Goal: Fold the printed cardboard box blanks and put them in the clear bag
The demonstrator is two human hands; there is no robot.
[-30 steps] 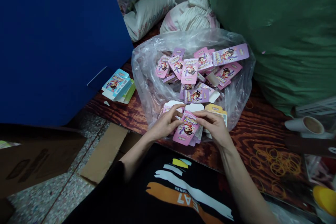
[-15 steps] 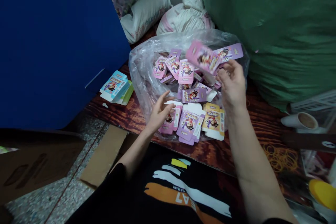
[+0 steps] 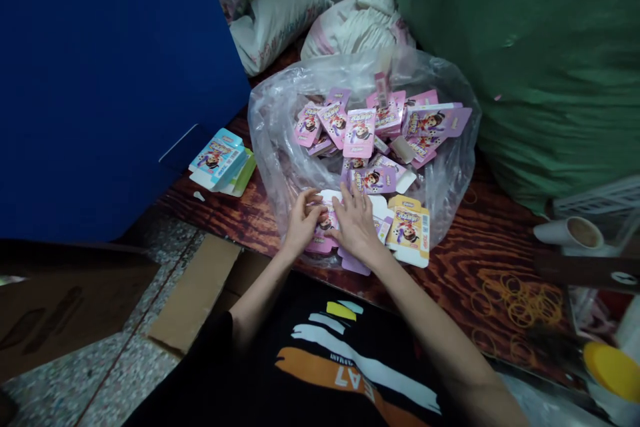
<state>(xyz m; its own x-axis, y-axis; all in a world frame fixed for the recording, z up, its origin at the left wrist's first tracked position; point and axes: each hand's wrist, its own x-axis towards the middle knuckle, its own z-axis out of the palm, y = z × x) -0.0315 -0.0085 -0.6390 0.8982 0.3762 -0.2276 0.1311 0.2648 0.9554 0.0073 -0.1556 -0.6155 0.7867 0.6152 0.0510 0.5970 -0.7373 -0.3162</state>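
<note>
A clear plastic bag (image 3: 453, 167) lies open on the wooden table (image 3: 465, 260), holding many assembled pink boxes (image 3: 360, 133) printed with a cartoon figure. At its near edge is a small pile of flat pink cartons (image 3: 356, 264), with a yellow flat carton (image 3: 410, 232) beside it. My left hand (image 3: 301, 221) has its fingers curled on the left edge of the top flat pink carton. My right hand (image 3: 356, 221) lies on the same pile with fingers stretched out and spread.
A short stack of blue and green flat cartons (image 3: 220, 161) lies left of the bag by a blue panel (image 3: 100, 80). Rubber bands (image 3: 520, 293), a tape roll (image 3: 575, 232) and a yellow lid (image 3: 613, 370) sit at right. A green sack (image 3: 540, 67) and white sacks (image 3: 280, 13) stand behind.
My hands held a pink carton over the pile; my right hand then rose and let a pink box go over the bag, and has come back down flat onto the pile.
</note>
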